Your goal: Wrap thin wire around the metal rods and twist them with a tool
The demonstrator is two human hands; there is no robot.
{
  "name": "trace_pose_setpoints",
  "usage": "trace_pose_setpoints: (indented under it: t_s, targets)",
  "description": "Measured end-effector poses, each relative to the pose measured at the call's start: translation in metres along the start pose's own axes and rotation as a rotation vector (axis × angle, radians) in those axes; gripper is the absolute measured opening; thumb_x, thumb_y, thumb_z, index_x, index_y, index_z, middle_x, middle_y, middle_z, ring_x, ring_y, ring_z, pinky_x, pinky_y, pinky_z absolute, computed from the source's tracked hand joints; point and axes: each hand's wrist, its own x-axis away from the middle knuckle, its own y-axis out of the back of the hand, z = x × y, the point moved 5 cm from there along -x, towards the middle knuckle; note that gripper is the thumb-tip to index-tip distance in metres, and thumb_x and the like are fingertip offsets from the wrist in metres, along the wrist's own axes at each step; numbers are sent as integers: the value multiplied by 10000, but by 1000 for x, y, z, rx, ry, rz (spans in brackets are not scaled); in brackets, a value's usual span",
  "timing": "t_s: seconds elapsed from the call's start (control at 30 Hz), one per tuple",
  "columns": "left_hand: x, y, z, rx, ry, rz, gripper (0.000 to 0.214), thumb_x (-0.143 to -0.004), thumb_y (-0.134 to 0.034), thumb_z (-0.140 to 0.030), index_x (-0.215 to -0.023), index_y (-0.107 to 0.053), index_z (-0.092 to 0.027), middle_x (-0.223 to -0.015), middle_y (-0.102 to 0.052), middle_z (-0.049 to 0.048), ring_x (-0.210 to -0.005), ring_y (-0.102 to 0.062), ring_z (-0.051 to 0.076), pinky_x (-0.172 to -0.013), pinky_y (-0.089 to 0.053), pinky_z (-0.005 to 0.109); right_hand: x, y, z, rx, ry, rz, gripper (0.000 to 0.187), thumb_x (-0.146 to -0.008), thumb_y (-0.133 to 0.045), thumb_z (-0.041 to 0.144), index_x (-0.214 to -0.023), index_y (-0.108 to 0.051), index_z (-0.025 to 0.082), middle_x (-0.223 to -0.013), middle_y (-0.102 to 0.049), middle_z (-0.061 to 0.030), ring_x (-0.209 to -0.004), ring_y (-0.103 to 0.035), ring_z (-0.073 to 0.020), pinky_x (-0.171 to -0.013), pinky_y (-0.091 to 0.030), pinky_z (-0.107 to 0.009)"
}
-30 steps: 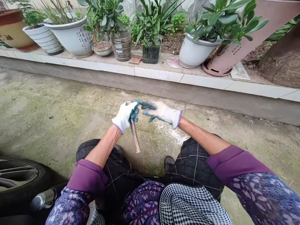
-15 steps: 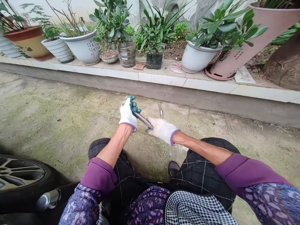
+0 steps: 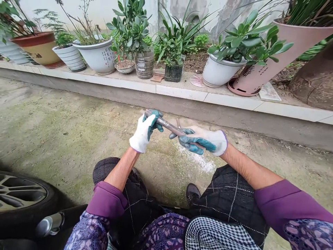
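Observation:
My left hand (image 3: 148, 128), in a white glove with a blue-green coated palm, is closed around the upper left part of a brownish metal rod (image 3: 169, 127). A bright, ridged stretch, like a screw thread, shows on the rod just past the fingers. The rod slants down to the right. Its lower end lies in my right hand (image 3: 200, 140), gloved alike, with the thumb side above and the coated fingers bent below. Behind the right hand, a thin metal piece (image 3: 178, 121) lies on the ground, mostly hidden.
White powder (image 3: 203, 162) is scattered on the mossy concrete in front of my shoe (image 3: 193, 194). Potted plants, including a white pot (image 3: 221, 71), line a low tiled ledge (image 3: 179, 92) ahead. A vehicle wheel (image 3: 22, 194) stands at my lower left.
My right hand has moved right and turned, so its coated fingers now show. The rod shows longer between the hands, with its ridged stretch exposed. More white powder is visible on the ground.

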Motion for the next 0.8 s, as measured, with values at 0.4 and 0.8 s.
trace_pose_setpoints:
  t_s: [0.4,0.8]
  targets:
    - [12,-20,10,49,125,67,327,-728,-705,-329,-991,-625,-153,-595,-504,-65,-411,-381,60,-394,-414,232,-6,13,30,1302,177,-696,416,-980,-421,379,-1312,-592,196,-1055,-663,-121,-840,-613,-241,-649,-384,-309]
    - [22,-7,3,-58,145,29,306,-655,-721,-257,-938,-678,-147,-477,-367,-98,-365,-269,43,-344,-205,212,-12,9,17,261,32,-396,286,-849,-595,465,-953,-645,203,-600,-499,34,-443,-396,-95,-394,-337,-229]
